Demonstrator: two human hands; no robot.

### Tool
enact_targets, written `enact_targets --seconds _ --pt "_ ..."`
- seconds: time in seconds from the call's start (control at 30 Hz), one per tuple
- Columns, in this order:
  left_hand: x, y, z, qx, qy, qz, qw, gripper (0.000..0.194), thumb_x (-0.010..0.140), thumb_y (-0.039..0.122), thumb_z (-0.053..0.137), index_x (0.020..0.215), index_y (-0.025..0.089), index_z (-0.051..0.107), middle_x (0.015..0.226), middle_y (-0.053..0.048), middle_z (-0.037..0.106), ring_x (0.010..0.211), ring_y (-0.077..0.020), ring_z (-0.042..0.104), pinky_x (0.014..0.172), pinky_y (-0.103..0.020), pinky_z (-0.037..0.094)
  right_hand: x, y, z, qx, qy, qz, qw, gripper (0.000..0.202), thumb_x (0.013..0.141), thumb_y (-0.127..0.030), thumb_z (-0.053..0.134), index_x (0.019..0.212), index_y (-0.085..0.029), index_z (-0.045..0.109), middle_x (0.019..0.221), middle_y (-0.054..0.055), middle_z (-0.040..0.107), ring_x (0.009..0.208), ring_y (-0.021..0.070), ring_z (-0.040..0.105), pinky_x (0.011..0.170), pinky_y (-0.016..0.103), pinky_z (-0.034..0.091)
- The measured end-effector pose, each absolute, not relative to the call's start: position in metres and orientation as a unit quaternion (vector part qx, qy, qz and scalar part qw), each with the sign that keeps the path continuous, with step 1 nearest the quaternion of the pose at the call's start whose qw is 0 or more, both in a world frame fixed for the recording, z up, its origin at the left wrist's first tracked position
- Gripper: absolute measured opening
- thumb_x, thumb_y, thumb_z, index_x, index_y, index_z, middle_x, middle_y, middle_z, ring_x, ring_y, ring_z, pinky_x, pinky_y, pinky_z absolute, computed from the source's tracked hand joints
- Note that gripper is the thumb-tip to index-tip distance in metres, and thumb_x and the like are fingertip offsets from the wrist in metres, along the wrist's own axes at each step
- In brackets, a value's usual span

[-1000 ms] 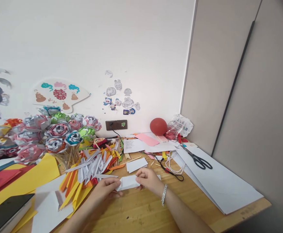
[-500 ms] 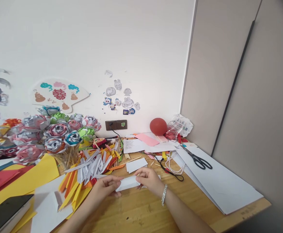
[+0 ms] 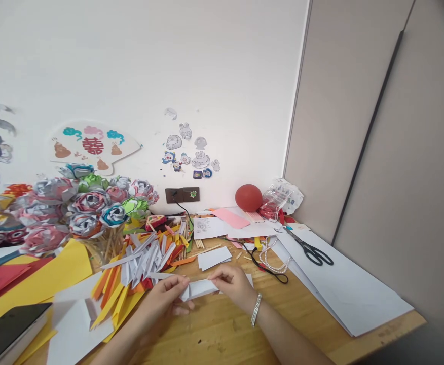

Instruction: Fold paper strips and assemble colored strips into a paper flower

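Observation:
A small white strip of folded paper (image 3: 202,289) is held between my two hands, above the wooden table. My left hand (image 3: 172,291) pinches its left end, with the thumb on top and the other fingers beneath. At the opposite end my right hand (image 3: 232,284), with a sparkly bracelet (image 3: 256,310) at the wrist, grips the upper edge between thumb and fingers. A crease shows in the paper near my left thumb. Just beyond lie white paper cards (image 3: 214,258), and left of them a heap of folded white paper strips (image 3: 146,258).
Black scissors (image 3: 313,252) rest on large white sheets (image 3: 353,289) at the right. Paper flowers (image 3: 88,203) crowd the back left. A phone (image 3: 11,329) lies front left. A red balloon (image 3: 248,197) and a bead string (image 3: 269,263) are toward the back.
My right fingers have shifted slightly left along the paper's upper edge. The left thumb has moved up a little, and a fold now shows at the left end.

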State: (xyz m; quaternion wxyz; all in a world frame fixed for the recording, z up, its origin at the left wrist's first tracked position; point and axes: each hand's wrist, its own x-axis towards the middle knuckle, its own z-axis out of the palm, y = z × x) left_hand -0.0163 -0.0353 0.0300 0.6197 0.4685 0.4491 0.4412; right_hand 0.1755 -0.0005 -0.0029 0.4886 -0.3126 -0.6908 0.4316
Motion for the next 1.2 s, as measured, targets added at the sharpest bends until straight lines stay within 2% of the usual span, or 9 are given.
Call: enact_targets --seconds 0.1,0.2,0.33,0.57,0.73,0.9,1.2 --pt "-0.018 -0.033 0.030 0.473 0.454 0.424 0.625 0.026 0.061 0.039 0.070 0.069 0.017 0.061 0.063 0.003 0.062 0.056 -0.0115 0.063 0.053 -0.020 0.050 0.177 -0.002 0.001 -0.325 -0.727 0.364 0.483 0.013 0.074 -0.021 0.055 0.075 -0.018 0.067 0.066 0.002 0.064 0.058 0.0129 0.057 0.052 0.023 0.043" --pt "-0.021 -0.030 0.032 0.510 0.468 0.390 0.608 0.030 0.060 0.043 0.069 0.070 0.015 0.064 0.059 0.000 0.066 0.058 -0.0129 0.063 0.058 -0.021 0.050 0.178 -0.004 0.006 -0.327 -0.752 0.319 0.476 0.015 0.074 -0.017 0.053 0.076 -0.019 0.068 0.069 0.002 0.066 0.061 0.0135 0.058 0.054 0.023 0.041" --pt "-0.021 -0.030 0.035 0.530 0.485 0.380 0.583 0.035 0.057 0.046 0.070 0.070 0.014 0.066 0.056 -0.003 0.068 0.055 -0.0132 0.062 0.058 -0.022 0.049 0.179 -0.005 0.010 -0.324 -0.758 0.313 0.472 0.017 0.075 -0.016 0.051 0.079 -0.020 0.068 0.073 0.002 0.067 0.062 0.0132 0.057 0.055 0.022 0.040" --pt "-0.018 -0.034 0.041 0.512 0.492 0.402 0.578 0.031 0.055 0.042 0.073 0.068 0.015 0.066 0.057 0.001 0.066 0.057 -0.0139 0.062 0.060 -0.023 0.051 0.179 -0.006 0.010 -0.326 -0.774 0.291 0.458 0.016 0.076 -0.019 0.052 0.079 -0.021 0.067 0.073 0.001 0.066 0.065 0.0136 0.057 0.058 0.022 0.040" --pt "-0.018 -0.030 0.038 0.509 0.514 0.405 0.560 0.037 0.048 0.044 0.075 0.068 0.015 0.064 0.059 0.002 0.067 0.056 -0.0150 0.064 0.059 -0.024 0.052 0.180 -0.007 0.011 -0.326 -0.765 0.339 0.439 0.015 0.077 -0.021 0.051 0.084 -0.019 0.064 0.076 0.002 0.063 0.070 0.0132 0.056 0.058 0.020 0.041" --pt "-0.019 -0.024 0.028 0.533 0.505 0.413 0.539 0.041 0.048 0.047 0.073 0.072 0.015 0.063 0.058 0.002 0.068 0.057 -0.0166 0.064 0.059 -0.027 0.052 0.179 -0.004 0.006 -0.323 -0.747 0.389 0.431 0.022 0.081 -0.032 0.048 0.085 -0.016 0.063 0.076 0.002 0.061 0.068 0.0123 0.055 0.059 0.021 0.041" --pt "-0.015 -0.029 0.030 0.559 0.516 0.405 0.508 0.039 0.048 0.048 0.071 0.067 0.015 0.063 0.054 0.001 0.066 0.055 -0.0174 0.063 0.059 -0.029 0.050 0.177 0.004 -0.004 -0.333 -0.690 0.485 0.421 0.028 0.072 -0.040 0.059 0.081 -0.013 0.063 0.070 0.002 0.061 0.058 0.0115 0.056 0.058 0.024 0.046"
